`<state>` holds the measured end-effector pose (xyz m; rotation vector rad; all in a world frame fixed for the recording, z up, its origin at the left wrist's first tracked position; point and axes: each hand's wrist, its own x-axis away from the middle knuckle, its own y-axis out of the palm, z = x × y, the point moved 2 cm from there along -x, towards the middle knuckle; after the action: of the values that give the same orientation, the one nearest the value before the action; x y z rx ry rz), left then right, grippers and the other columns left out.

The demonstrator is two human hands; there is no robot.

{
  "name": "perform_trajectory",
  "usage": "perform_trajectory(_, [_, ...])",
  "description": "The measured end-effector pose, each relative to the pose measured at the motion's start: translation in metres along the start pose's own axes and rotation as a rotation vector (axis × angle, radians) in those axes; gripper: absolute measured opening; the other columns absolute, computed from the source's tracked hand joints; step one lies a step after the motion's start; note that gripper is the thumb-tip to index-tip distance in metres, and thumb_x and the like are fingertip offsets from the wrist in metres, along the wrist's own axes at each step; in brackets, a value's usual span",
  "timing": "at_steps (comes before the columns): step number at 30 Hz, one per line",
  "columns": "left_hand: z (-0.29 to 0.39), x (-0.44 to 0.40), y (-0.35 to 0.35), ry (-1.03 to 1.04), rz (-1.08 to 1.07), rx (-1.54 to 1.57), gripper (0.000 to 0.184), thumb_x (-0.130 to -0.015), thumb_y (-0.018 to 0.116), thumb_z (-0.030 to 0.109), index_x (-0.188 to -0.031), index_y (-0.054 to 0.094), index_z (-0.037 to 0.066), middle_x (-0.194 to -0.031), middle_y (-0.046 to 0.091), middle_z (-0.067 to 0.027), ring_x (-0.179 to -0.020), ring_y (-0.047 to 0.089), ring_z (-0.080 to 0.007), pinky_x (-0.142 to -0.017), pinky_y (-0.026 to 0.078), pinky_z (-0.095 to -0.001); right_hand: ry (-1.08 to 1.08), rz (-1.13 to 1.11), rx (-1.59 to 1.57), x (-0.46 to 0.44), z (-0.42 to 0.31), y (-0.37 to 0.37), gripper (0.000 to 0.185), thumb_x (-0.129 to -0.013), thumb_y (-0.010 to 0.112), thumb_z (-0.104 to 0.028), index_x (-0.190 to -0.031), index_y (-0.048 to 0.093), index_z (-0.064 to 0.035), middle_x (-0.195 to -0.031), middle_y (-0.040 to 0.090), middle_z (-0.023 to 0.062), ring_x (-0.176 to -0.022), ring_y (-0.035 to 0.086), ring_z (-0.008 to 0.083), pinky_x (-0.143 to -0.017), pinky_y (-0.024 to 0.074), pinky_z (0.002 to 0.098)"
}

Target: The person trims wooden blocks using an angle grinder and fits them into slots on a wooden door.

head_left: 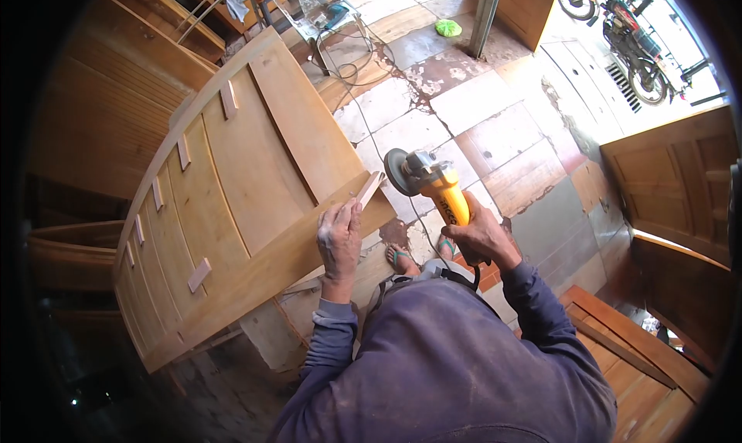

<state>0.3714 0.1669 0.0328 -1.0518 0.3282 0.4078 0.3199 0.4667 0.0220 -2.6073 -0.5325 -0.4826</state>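
Observation:
A yellow angle grinder with a dark round disc is gripped in my right hand, its disc facing left. My left hand presses a small wooden strip near the corner of a large wooden panel. The strip's free end points up toward the disc, close beside it; whether they touch is hard to tell. Several small wooden pieces lie on the panel, most of them in a row near its curved edge.
A plastic chair stands beyond the panel. A cable runs over the tiled floor. At the upper right is a motorcycle. Wooden doors lean at the right, and another panel lies at the lower right.

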Motion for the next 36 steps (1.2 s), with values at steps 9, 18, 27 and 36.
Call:
perform_trajectory(9, [-0.006, -0.006, -0.003, -0.114, -0.057, 0.162, 0.021, -0.105, 0.071, 0.019, -0.103, 0.078, 0.000, -0.088, 0.073, -0.0180, -0.080, 0.070, -0.0373, -0.074, 0.056, -0.0456, -0.030, 0.034, 0.054, -0.006, -0.001, 0.006, 0.071, -0.080, 0.083, -0.031, -0.140, 0.055, -0.0052, -0.104, 0.075, 0.0257, -0.091, 0.075, 0.0382, -0.082, 0.0596, 0.0450])
perform_trajectory(18, [-0.048, 0.001, -0.003, -0.799, -0.231, 0.726, 0.045, -0.114, 0.057, 0.043, -0.111, 0.078, 0.003, -0.094, 0.079, -0.0140, -0.070, 0.071, -0.0174, -0.060, 0.056, -0.0349, 0.114, 0.035, -0.204, -0.021, 0.032, -0.007, 0.067, -0.079, 0.084, -0.027, -0.136, 0.059, -0.0008, -0.104, 0.073, 0.0159, -0.091, 0.072, 0.0257, -0.082, 0.0589, 0.0398])
perform_trajectory(27, [-0.031, 0.033, -0.025, -1.057, 0.006, 1.775, 0.047, -0.114, 0.056, 0.036, -0.139, 0.060, -0.004, -0.120, 0.073, -0.0258, -0.092, 0.077, -0.0260, -0.075, 0.067, -0.0351, 0.110, -0.006, -0.589, -0.021, 0.040, -0.033, 0.047, -0.087, 0.081, -0.012, -0.125, 0.054, -0.0069, -0.088, 0.065, 0.0065, -0.067, 0.068, 0.0184, -0.059, 0.0594, 0.0340])
perform_trajectory(36, [-0.015, 0.088, -0.053, -0.958, 0.439, 2.111, 0.045, -0.112, 0.061, 0.029, -0.140, 0.056, -0.006, -0.125, 0.071, -0.0258, -0.115, 0.074, -0.0439, -0.090, 0.072, -0.0485, -0.009, -0.118, -0.554, -0.029, -0.002, -0.032, 0.034, -0.091, 0.075, -0.016, -0.115, 0.055, -0.0048, -0.078, 0.063, 0.0044, -0.061, 0.064, 0.0146, -0.055, 0.0575, 0.0308])
